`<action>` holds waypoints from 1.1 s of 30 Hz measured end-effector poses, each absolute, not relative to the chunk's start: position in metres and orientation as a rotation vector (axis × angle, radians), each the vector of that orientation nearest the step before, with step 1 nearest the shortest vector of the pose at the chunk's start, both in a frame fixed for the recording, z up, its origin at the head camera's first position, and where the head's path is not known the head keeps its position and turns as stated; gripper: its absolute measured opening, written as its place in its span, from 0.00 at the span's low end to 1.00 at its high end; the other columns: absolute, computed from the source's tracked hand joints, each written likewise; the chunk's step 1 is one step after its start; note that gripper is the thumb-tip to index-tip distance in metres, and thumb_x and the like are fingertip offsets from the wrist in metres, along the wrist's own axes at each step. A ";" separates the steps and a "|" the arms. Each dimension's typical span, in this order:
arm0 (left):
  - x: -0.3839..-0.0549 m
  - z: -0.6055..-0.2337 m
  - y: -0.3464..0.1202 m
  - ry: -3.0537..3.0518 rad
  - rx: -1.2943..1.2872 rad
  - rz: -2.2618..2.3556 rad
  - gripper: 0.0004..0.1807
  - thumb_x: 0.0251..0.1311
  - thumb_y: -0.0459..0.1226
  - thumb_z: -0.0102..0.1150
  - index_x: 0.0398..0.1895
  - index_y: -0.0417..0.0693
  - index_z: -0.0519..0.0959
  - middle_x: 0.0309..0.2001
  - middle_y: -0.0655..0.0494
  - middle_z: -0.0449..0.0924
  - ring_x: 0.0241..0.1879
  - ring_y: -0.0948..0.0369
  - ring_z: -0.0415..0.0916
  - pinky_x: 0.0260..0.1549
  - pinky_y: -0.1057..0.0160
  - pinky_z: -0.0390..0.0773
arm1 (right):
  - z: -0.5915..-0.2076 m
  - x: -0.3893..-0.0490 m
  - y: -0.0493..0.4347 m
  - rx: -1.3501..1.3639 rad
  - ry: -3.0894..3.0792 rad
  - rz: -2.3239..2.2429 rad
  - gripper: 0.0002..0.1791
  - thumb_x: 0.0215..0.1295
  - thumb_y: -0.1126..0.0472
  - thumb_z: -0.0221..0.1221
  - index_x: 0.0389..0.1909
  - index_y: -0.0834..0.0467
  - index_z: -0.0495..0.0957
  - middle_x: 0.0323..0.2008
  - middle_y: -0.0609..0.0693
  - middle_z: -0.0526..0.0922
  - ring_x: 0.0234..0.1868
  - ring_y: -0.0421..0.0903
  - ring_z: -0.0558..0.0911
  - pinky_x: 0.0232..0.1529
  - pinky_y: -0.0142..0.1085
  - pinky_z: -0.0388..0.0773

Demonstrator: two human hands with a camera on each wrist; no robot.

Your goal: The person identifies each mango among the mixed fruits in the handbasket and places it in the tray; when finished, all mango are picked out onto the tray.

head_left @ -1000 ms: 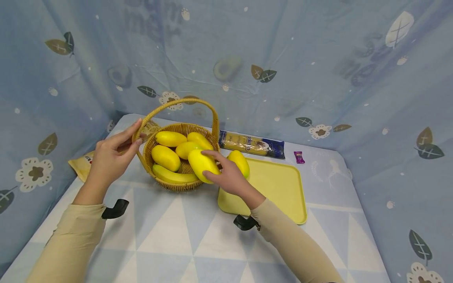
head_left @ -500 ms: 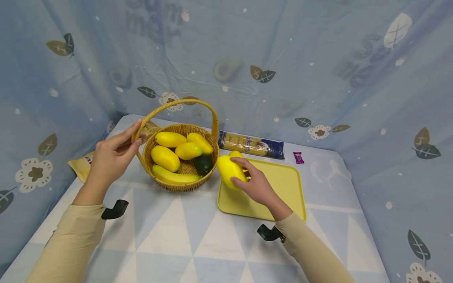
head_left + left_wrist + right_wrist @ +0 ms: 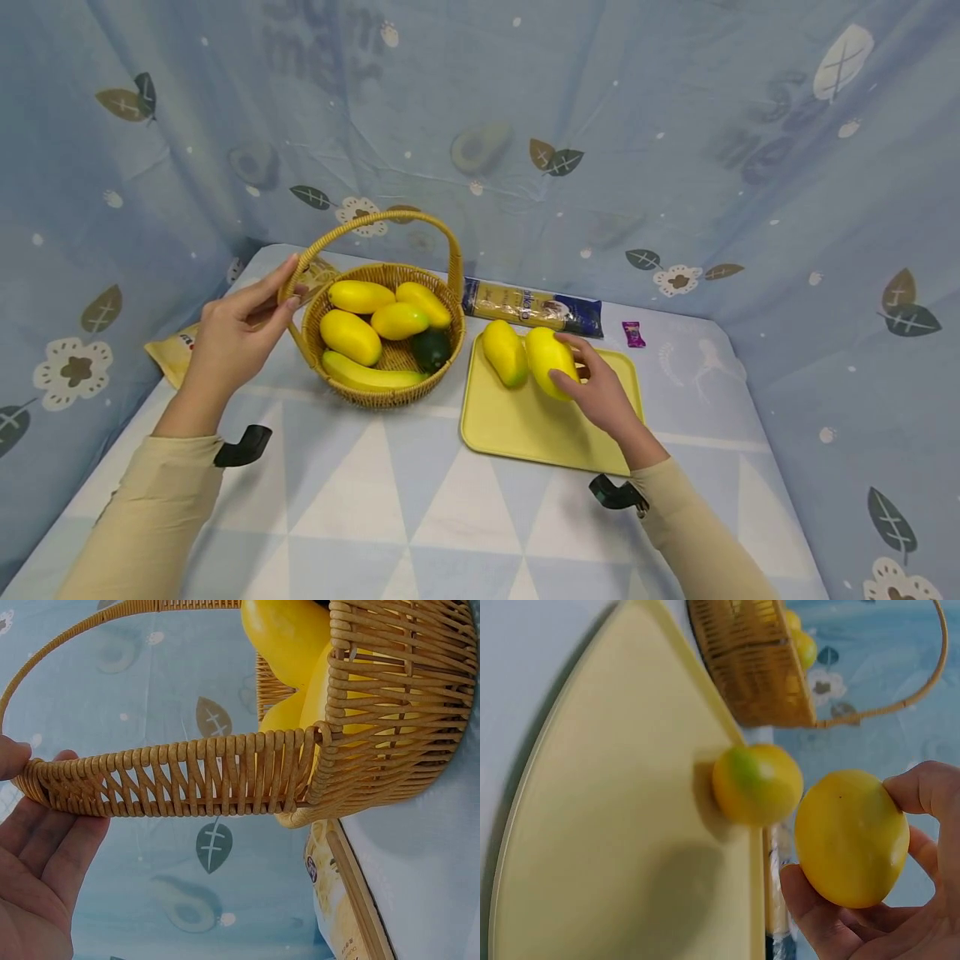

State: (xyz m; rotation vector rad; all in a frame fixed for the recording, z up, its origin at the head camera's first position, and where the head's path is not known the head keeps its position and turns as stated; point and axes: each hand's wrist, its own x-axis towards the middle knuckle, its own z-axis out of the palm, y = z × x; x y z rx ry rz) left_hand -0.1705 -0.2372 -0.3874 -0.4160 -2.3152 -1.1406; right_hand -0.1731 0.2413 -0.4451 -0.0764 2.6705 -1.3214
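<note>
My left hand [image 3: 238, 333] pinches the side of the arched handle of a wicker basket [image 3: 386, 398]; the left wrist view shows thumb and fingers on either side of the woven handle [image 3: 172, 776]. Inside the basket lie several yellow mangoes [image 3: 351, 337], a banana [image 3: 371, 377] and a dark green avocado-like fruit [image 3: 431, 350]. My right hand [image 3: 600, 390] grips a mango [image 3: 551, 362] above a yellow tray [image 3: 525, 433]. In the right wrist view this mango [image 3: 851, 838] hangs clear of the tray's surface. Beside it, another mango [image 3: 506, 353] rests on the tray.
Behind the tray lies a packet of spaghetti [image 3: 532, 307]. A small purple wrapped candy [image 3: 633, 334] is to its right. A yellowish food bag [image 3: 174, 354] lies left of the basket, partly hidden by my left arm. A blue patterned curtain [image 3: 480, 208] stands behind the table.
My right hand has carried the mango from over the basket rightward to above the tray, uncovering the dark green fruit. My left hand keeps its hold on the handle.
</note>
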 end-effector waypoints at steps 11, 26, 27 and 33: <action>-0.170 -0.386 -0.237 -2.310 -0.421 -1.130 0.37 0.64 0.23 0.63 0.72 0.65 0.72 0.53 0.45 0.85 0.48 0.85 0.76 0.45 0.84 0.74 | -0.475 -0.193 0.262 0.067 2.662 -1.273 0.35 0.73 0.50 0.61 0.77 0.43 0.61 0.69 0.63 0.69 0.60 0.62 0.75 0.60 0.53 0.78; -0.169 -0.386 -0.236 -2.314 -0.417 -1.138 0.38 0.64 0.23 0.63 0.72 0.66 0.72 0.52 0.45 0.85 0.48 0.85 0.76 0.45 0.84 0.75 | -0.495 -0.209 0.260 0.097 2.740 -1.190 0.35 0.72 0.53 0.62 0.77 0.45 0.61 0.70 0.64 0.68 0.64 0.64 0.72 0.66 0.57 0.72; -0.169 -0.386 -0.236 -2.316 -0.414 -1.136 0.38 0.64 0.23 0.63 0.72 0.66 0.71 0.52 0.45 0.85 0.48 0.85 0.76 0.45 0.84 0.75 | -0.495 -0.209 0.260 0.090 2.753 -1.185 0.36 0.72 0.54 0.63 0.77 0.46 0.62 0.70 0.63 0.68 0.64 0.63 0.71 0.67 0.57 0.71; -0.169 -0.386 -0.236 -2.318 -0.414 -1.137 0.38 0.64 0.23 0.63 0.72 0.66 0.72 0.52 0.44 0.85 0.48 0.85 0.75 0.45 0.84 0.74 | -0.495 -0.209 0.259 0.056 2.806 -1.153 0.38 0.69 0.55 0.66 0.76 0.51 0.63 0.69 0.62 0.67 0.64 0.62 0.70 0.68 0.56 0.70</action>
